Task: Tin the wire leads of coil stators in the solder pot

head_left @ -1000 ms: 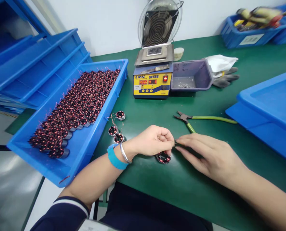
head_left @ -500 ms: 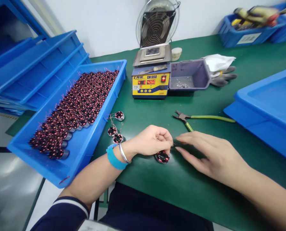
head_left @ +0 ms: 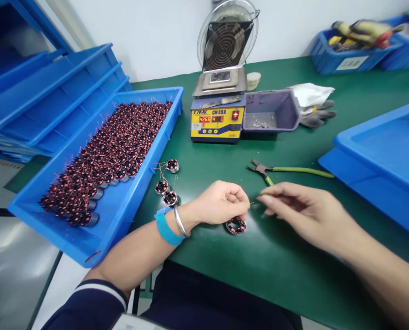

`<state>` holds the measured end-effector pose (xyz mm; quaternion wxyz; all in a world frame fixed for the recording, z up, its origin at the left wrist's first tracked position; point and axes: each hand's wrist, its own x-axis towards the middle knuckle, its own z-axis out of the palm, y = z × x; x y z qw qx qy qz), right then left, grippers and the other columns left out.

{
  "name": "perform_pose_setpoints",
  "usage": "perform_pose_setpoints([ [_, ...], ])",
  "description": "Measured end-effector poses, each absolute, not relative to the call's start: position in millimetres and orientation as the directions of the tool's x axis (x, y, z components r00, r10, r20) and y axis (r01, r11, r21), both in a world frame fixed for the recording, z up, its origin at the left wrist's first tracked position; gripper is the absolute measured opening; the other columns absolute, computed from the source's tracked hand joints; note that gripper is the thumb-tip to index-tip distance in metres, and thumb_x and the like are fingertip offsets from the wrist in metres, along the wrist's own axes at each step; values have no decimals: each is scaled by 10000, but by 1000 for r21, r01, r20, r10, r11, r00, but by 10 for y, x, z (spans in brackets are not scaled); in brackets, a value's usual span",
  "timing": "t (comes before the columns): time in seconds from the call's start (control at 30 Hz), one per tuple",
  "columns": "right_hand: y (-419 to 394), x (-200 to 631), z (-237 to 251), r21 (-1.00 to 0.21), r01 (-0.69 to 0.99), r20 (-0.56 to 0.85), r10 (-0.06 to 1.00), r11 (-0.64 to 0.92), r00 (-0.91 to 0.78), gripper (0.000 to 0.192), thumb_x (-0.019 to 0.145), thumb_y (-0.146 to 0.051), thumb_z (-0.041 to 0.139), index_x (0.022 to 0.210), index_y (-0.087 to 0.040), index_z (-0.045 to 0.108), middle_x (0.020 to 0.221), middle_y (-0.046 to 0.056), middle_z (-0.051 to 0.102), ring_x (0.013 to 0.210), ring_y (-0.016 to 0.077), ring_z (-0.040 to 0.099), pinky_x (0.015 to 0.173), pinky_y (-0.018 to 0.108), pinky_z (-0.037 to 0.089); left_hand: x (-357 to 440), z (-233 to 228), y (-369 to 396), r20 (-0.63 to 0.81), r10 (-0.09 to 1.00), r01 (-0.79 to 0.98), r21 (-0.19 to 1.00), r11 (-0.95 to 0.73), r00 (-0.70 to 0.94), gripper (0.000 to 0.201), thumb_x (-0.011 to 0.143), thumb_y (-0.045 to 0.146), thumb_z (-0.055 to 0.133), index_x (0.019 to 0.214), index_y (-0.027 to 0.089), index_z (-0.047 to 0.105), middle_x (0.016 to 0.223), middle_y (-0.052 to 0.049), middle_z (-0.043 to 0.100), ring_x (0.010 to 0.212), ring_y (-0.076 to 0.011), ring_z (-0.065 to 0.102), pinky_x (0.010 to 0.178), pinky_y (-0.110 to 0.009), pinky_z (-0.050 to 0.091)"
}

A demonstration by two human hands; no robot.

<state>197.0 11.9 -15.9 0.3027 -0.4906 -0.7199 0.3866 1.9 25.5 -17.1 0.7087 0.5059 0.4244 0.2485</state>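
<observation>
1. Your left hand (head_left: 221,202) pinches a wound coil (head_left: 235,225) against the near tabletop (head_left: 225,160)
2. Your right hand (head_left: 304,213) fingers pinch its thin wire, just right

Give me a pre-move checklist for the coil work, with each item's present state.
1. Left hand has the wound coil: ok, fingers closed over it, pressing it to the green mat.
2. Right hand on the coil's wire lead: cannot tell, the fingertips pinch beside the left hand, but the wire is too thin to see.
3. Cutters within reach: ok, lying on the mat just beyond the right hand.
4. Loose coils apart from the work: ok, three sit by the left wrist.
5. Solder pot powered: ok, display lit.
6. Tray of coils stable: not ok, its near end overhangs the table edge.
</observation>
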Motion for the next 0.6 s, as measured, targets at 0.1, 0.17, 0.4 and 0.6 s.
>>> perform_pose_setpoints([
  [0.1,119,1849,-119,-944,330,-137,902,6,-409,481,779,-665,621,698,-191,630,604,38,646,515,151,598,480,263,491,26,-163,244,-328,783,61,935,350,528,95,685,34,587,652,121,566,506,18,611,446,-42,529,448,-127,383],
  [0.17,142,1817,-102,-970,214,-193,912,-120,-362,500,726,-670,663,609,-192,575,538,13,588,448,115,524,441,247,447,25,-152,242,-328,775,52,932,358,541,104,689,28,592,648,119,564,497,19,609,446,-45,538,457,-130,398],
  [0.4,57,1822,-181,-870,462,28,952,174,-306,373,707,-541,722,813,-189,665,609,20,614,516,144,542,471,274,451,104,-172,238,-387,858,-92,894,439,336,102,725,58,624,684,120,554,529,16,634,355,-36,481,381,-140,347],
  [0.6,9,1762,-244,-760,519,138,878,391,-459,220,802,-410,671,880,-205,653,738,38,665,625,172,614,567,302,518,150,-131,274,-313,948,-412,858,307,55,98,717,110,691,698,112,594,662,-24,702,554,-91,643,573,-202,514],
])
